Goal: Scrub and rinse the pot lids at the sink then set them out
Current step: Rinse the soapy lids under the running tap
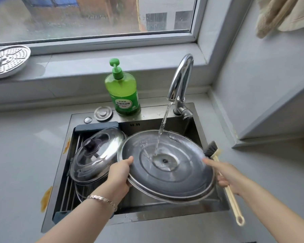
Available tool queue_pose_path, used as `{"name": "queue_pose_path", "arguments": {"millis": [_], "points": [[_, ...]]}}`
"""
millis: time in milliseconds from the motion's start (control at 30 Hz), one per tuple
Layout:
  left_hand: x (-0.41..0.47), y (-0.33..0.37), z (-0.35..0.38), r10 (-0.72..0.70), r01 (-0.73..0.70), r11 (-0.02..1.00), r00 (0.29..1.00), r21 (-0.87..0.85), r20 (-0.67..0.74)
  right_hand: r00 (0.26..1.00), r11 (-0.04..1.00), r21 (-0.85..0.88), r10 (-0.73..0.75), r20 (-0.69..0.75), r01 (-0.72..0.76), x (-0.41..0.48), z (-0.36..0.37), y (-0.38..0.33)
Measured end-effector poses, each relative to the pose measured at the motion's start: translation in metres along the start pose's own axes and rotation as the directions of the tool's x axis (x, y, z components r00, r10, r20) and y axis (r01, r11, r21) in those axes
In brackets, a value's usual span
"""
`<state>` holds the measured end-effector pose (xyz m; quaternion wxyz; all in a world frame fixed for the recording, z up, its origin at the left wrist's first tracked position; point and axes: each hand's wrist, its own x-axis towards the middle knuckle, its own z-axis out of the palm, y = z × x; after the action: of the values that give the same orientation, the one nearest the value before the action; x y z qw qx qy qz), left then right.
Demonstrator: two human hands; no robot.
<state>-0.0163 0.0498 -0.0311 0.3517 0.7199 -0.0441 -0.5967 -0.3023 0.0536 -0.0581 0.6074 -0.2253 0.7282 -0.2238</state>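
- A perforated steamer plate point(7, 61) lies on the window ledge at the upper left of the frame. It is well apart from the sink point(153, 111), so that ledge looks like a likely spot for setting things out.
- The knobbed lid point(96, 155) sits tilted on a pot point(88, 188) in the left part of the basin. It is parked there out of the stream, and its right edge lies just beside the lid being rinsed, perhaps touching it.
- The left hand point(120, 172) grips the left rim of the large lid point(167, 165), with the thumb on the inner face and the fingers beneath, which steadies the tilt.
- The soap bottle point(122, 92) stands on the back deck of the sink, behind the work and clear of it.
- The large lid is held hollow side up over the middle and right of the basin. It is angled so that water point(162, 127) from the tap point(180, 79) strikes near its centre and runs off, so rinsing appears to be the step in hand.
- The right hand point(225, 174) curls around the handle of the brush point(211, 149). Its forefinger reaches onto the lid's right rim and the bristles stand above the edge.
- The lid nearly spans the basin from the knobbed lid to the right wall, so sideways room is tight. The open way out is upward, towards the bare counter point(25, 155) at the left.
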Motion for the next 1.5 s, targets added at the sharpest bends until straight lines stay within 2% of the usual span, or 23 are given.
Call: {"name": "queue_pose_path", "arguments": {"millis": [133,200,233,267,300,333,367,433,467,500,567,633,700,767,867,933,1000,1133,1167,1300,1367,1467,1500], "points": [[0.007,-0.018,0.009,-0.076,0.07,0.995,0.994,0.074,0.079,0.998,0.996,0.093,0.01,-0.064,-0.004,-0.013,-0.018,-0.01],[0.012,-0.024,0.014,0.007,-0.016,0.952,1.0,0.307,0.03,0.995,0.995,0.1,0.004,-0.1,0.006,-0.02,-0.023,-0.023],[0.01,-0.027,0.018,0.089,-0.083,0.846,0.996,0.526,0.013,0.994,0.995,0.095,0.0,-0.106,0.01,-0.023,-0.023,-0.03],[0.003,-0.027,0.021,0.188,-0.164,0.653,0.981,0.739,0.051,0.994,0.997,0.069,-0.013,-0.111,0.02,-0.026,-0.021,-0.036],[-0.005,-0.027,0.024,0.283,-0.298,0.481,0.943,0.824,0.176,0.993,0.999,0.026,-0.036,-0.116,0.04,-0.028,-0.017,-0.042],[-0.013,-0.026,0.026,0.314,-0.462,0.395,0.88,0.794,0.356,0.991,0.997,-0.04,-0.064,-0.121,0.059,-0.03,-0.011,-0.047],[-0.023,-0.025,0.031,0.258,-0.578,0.408,0.815,0.707,0.519,0.987,0.989,-0.121,-0.097,-0.127,0.082,-0.032,-0.003,-0.051],[-0.038,-0.026,0.039,0.088,-0.668,0.454,0.692,0.59,0.716,0.972,0.946,-0.291,-0.187,-0.139,0.14,-0.035,0.014,-0.058],[-0.042,-0.03,0.043,0.061,-0.717,0.373,0.652,0.589,0.756,0.961,0.917,-0.36,-0.235,-0.142,0.172,-0.036,0.023,-0.061],[-0.042,-0.035,0.047,0.09,-0.758,0.234,0.64,0.609,0.763,0.951,0.891,-0.407,-0.277,-0.138,0.201,-0.036,0.031,-0.064],[-0.046,-0.04,0.055,0.243,-0.794,0.039,0.597,0.607,0.765,0.932,0.855,-0.446,-0.345,-0.107,0.265,-0.035,0.045,-0.068],[-0.047,-0.043,0.054,0.436,-0.827,0.071,0.529,0.558,0.728,0.917,0.865,-0.351,-0.396,-0.044,0.357,-0.035,0.054,-0.073],[-0.038,-0.039,0.048,0.622,-0.833,0.123,0.488,0.539,0.612,0.919,0.909,-0.134,-0.392,0.044,0.394,-0.038,0.056,-0.079],[-0.028,-0.028,0.037,0.734,-0.834,0.245,0.493,0.494,0.468,0.9,0.897,-0.071,-0.435,0.034,0.436,-0.035,0.052,-0.078],[-0.013,-0.014,0.026,0.732,-0.743,0.515,0.641,0.427,0.232,0.814,0.775,-0.339,-0.579,-0.044,0.533,-0.022,0.044,-0.066],[-0.003,-0.008,0.023,0.637,-0.636,0.703,0.762,0.319,0.115,0.808,0.7,-0.474,-0.587,0.045,0.535,-0.02,0.051,-0.055],[0.0,-0.003,0.024,0.576,-0.568,0.781,0.816,0.259,0.052,0.804,0.63,-0.535,-0.567,0.18,0.564,-0.028,0.07,-0.044],[0.002,0.014,0.027,0.524,-0.516,0.839,0.852,0.174,0.0,0.638,0.494,-0.412,-0.666,0.387,0.766,-0.06,0.108,-0.032],[0.0,0.017,0.027,0.541,-0.533,0.827,0.841,0.177,0.008,0.632,0.487,-0.414,-0.675,0.381,0.769,-0.059,0.109,-0.038],[-0.01,0.022,0.025,0.621,-0.616,0.752,0.781,0.235,0.063,0.781,0.639,-0.499,-0.61,0.136,0.586,-0.023,0.088,-0.08],[-0.014,0.026,0.025,0.645,-0.644,0.729,0.76,0.231,0.08,0.753,0.608,-0.485,-0.633,0.181,0.628,-0.027,0.091,-0.08],[-0.016,0.031,0.026,0.685,-0.684,0.684,0.722,0.253,0.099,0.638,0.509,-0.397,-0.686,0.349,0.764,-0.045,0.104,-0.068],[-0.015,0.031,0.025,0.695,-0.697,0.665,0.709,0.268,0.117,0.649,0.513,-0.411,-0.683,0.336,0.753,-0.041,0.102,-0.074]]}}
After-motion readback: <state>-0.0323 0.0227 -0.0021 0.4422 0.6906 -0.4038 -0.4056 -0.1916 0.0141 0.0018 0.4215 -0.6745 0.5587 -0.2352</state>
